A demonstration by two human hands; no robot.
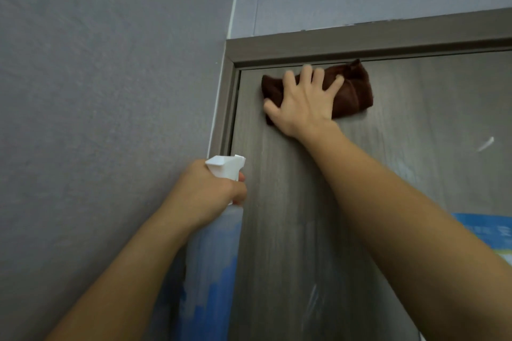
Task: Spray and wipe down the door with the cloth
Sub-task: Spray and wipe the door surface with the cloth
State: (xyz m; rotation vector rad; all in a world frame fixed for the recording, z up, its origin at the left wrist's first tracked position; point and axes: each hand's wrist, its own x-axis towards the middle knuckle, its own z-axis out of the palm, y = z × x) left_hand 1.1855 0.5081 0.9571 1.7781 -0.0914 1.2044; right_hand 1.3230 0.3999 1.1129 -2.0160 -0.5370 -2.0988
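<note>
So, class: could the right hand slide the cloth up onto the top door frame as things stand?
Probably yes: the right hand presses the cloth flat just under the frame, with nothing visible between them.

— Any writing you can make out anywhere?

— Nothing that reads. The blue sheet stuck on the door at the right edge carries some pale marks that may be lettering, but they are too blurred to tell.

— And the spray bottle?

— Its side shows blue and white patches, perhaps a label, with no letter or number legible. The white head bears no brand that shows.
</note>
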